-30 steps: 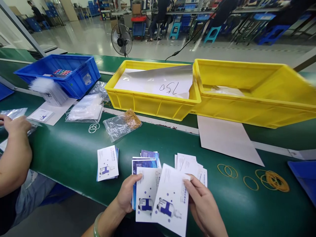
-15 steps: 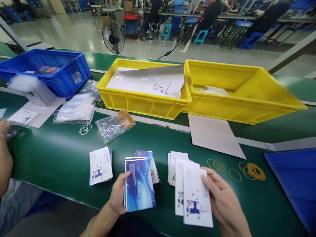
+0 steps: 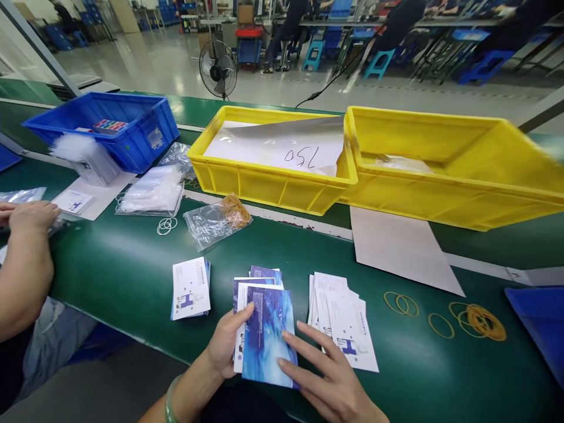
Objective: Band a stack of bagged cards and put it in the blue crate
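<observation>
My left hand (image 3: 225, 343) grips a small stack of cards (image 3: 267, 332) whose top face is a blue pattern. My right hand (image 3: 328, 376) has its fingers spread, the tips touching the right edge of that blue card. Just right of it a fanned pile of white cards (image 3: 346, 320) with a blue printed figure lies on the green belt (image 3: 123, 276). A second white card pile (image 3: 191, 289) lies to the left, and more blue-backed cards (image 3: 264, 275) sit behind the held stack.
Two yellow bins (image 3: 273, 176) (image 3: 449, 188) stand across the belt, one holding a sheet marked 750. Rubber bands (image 3: 480, 320) lie right, a bag of bands (image 3: 218, 220) centre. A blue crate (image 3: 110, 126) stands far left. Another person's hand (image 3: 30, 214) rests at the left edge.
My right hand has laid its white cards on the pile at the right and come back, empty, to the blue-faced stack in my left hand.
</observation>
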The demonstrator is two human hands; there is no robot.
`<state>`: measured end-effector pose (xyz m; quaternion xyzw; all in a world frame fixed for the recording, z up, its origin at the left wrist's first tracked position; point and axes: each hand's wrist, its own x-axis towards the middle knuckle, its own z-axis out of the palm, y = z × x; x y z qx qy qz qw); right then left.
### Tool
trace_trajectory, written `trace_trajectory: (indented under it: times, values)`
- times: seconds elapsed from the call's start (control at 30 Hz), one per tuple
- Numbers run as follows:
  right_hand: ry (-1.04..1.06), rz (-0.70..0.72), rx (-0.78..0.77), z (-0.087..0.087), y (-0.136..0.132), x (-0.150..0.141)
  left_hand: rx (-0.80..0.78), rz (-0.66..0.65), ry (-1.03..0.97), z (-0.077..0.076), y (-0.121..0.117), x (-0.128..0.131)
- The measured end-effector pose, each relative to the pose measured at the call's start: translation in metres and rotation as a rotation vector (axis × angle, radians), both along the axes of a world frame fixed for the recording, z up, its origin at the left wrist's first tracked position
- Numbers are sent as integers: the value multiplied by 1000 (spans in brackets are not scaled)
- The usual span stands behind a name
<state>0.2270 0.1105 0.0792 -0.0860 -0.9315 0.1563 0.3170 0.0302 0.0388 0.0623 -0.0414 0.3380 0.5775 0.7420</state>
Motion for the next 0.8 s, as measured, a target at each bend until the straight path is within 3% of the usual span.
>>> trace_trajectory:
  times: [0.07, 0.17, 0.27, 0.37, 0.43, 0.6, 0.8]
  values:
    - [70, 45, -72, 6, 3, 4, 0, 4, -4, 1, 0, -3]
    - [220, 58, -323, 8, 0, 14, 70, 13, -40, 0, -1, -7]
    - [358, -177, -749, 7, -9, 12, 134, 2, -72, -1, -2, -6]
    - [350, -437, -1217, 5, -14, -6, 61, -6, 41, -1, -4, 0]
    - [340, -539, -1404, 3, -14, -21, 15, 3, 138, 1, -6, 6]
    - [333, -599, -1532, -6, -11, -27, -3, -39, 205, 5, -6, 14]
    - [308, -684, -1608, -13, 22, 33, 165, -62, -74, 4, 0, 0]
